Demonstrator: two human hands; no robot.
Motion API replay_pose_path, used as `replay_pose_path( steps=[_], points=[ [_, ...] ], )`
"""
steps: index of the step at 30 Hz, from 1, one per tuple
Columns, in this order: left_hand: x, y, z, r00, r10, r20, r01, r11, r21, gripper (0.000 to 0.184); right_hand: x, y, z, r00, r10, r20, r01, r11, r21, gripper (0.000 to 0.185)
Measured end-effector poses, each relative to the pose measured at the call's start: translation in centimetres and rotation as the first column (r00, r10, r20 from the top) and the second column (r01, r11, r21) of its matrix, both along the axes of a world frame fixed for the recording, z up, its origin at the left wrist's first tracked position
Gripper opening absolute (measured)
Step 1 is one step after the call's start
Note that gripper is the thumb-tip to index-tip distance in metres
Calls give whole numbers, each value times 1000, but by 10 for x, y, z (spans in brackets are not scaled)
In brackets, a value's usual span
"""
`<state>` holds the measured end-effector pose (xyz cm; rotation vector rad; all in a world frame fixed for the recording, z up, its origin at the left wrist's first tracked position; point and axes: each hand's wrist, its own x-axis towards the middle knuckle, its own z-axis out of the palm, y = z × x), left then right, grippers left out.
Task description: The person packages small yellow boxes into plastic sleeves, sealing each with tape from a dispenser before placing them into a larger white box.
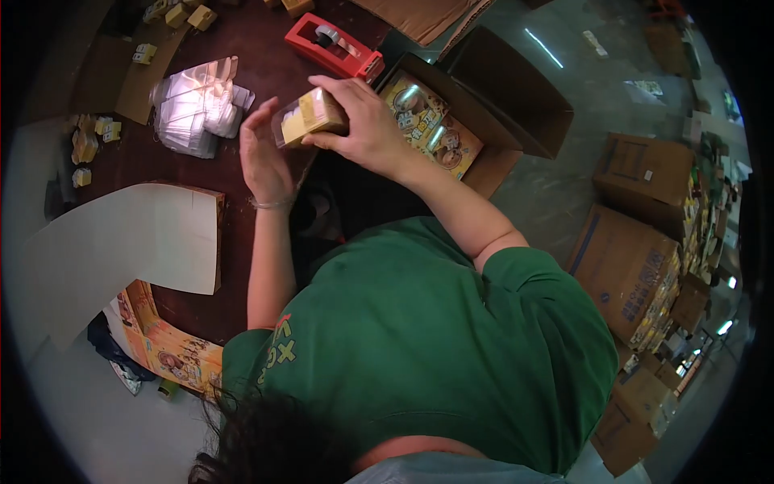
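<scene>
My right hand (367, 127) is closed around a small yellow box (305, 118) with a clear plastic layer at its left end. Beside that end, my left hand (264, 157) is raised with its fingers apart and holds nothing. To the left of both hands, a pile of clear plastic bags or sleeves (197, 113) lies on the dark red table (254, 77). A red tape dispenser (332, 47) sits just above my right hand.
An open carton (493, 168) with yellow printed packs (431, 121) stands right of my hands. Small yellow boxes (83, 141) lie at the far left. A white sheet (137, 234) covers the table's lower left. Closed cartons (625, 266) are stacked on the right.
</scene>
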<state>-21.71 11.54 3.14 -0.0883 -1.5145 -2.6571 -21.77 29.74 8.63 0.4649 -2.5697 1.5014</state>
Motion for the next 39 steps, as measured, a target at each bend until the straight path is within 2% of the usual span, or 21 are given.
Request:
replay_pose_path(
  steps=[1, 2, 3, 4, 5, 6, 7, 9, 12, 13, 16, 19, 20, 23, 25, 27, 30, 31, 33, 37, 39],
  points=[
    [-12, -9, 5, 994, -80, -77, 72, 993, -93, 40, -10, 2, 3, 971, 56, -234, -1, 973, 229, 73],
    [-20, -9, 11, 982, -179, -66, 155, 949, -274, 40, -18, -3, -3, 964, 106, -244, -18, 941, 339, 75],
    [-30, -7, 18, 960, -277, -43, 230, 864, -447, 43, -25, 0, -11, 958, 122, -259, -28, 940, 340, 74],
    [-40, -8, 9, 943, -331, -13, 283, 826, -487, 56, -32, 2, -19, 950, 137, -279, -36, 940, 340, 73],
    [-48, -14, 4, 930, -366, 16, 322, 794, -516, 59, -40, 3, -23, 939, 156, -307, -44, 939, 342, 72],
    [-54, -18, 2, 918, -393, 48, 354, 762, -542, 62, -46, 17, -8, 923, 88, -375, 10, 968, 250, 68],
    [-52, -18, 9, 913, -401, 73, 386, 795, -468, 61, -52, 33, -3, 935, -29, -354, 121, 964, 239, 59],
    [-55, -11, 11, 914, -401, 66, 369, 751, -548, 55, -67, 63, -17, 963, -200, -183, 250, 914, 319, 34],
    [-72, 4, 11, 889, -458, 5, 333, 639, -693, 46, -80, 76, -38, 992, -105, 71, 91, 978, 188, 27],
    [-77, 9, 12, 875, -484, -21, 310, 593, -743, 43, -81, 76, -39, 984, -102, 147, 96, 994, 49, 25],
    [-78, 21, 17, 882, -466, 67, 385, 632, -673, 39, -79, 73, -41, 991, -127, 43, 126, 992, 18, 21],
    [-78, 21, 16, 880, -475, -2, 369, 685, -629, 38, -69, 67, -37, 930, -224, -293, 262, 960, 97, 19],
    [-78, 21, 16, 884, -468, -6, 365, 697, -617, 38, -61, 67, -32, 917, -236, -321, 292, 946, 137, 15],
    [-75, 21, 14, 898, -438, -34, 325, 716, -618, 38, -41, 69, -23, 967, -240, -89, 249, 962, 113, 13],
    [-74, 23, 12, 902, -422, -91, 261, 700, -665, 38, -37, 70, -21, 966, -256, 24, 256, 967, 2, 14],
    [-71, 33, 15, 857, -485, -175, 207, 634, -746, 41, -35, 71, -26, 965, -238, 110, 247, 967, -70, 14],
    [-76, 43, 27, 827, -549, -120, 228, 522, -822, 43, -36, 69, -22, 969, -246, 37, 248, 967, -54, 14],
    [-77, 44, 28, 832, -549, -79, 245, 492, -835, 44, -33, 68, -16, 961, -259, 93, 264, 964, -41, 14],
    [-76, 46, 28, 846, -529, -64, 258, 512, -819, 44, -19, 69, 2, 937, -287, 197, 295, 955, -11, 14],
    [-75, 46, 23, 852, -518, -70, 264, 542, -798, 44, 1, 71, -7, 860, -120, 495, 276, 927, -255, 13],
    [-74, 46, 21, 852, -519, -65, 293, 577, -762, 43, -3, 71, -57, 879, -145, 454, 321, 885, -337, 12]
  ],
)
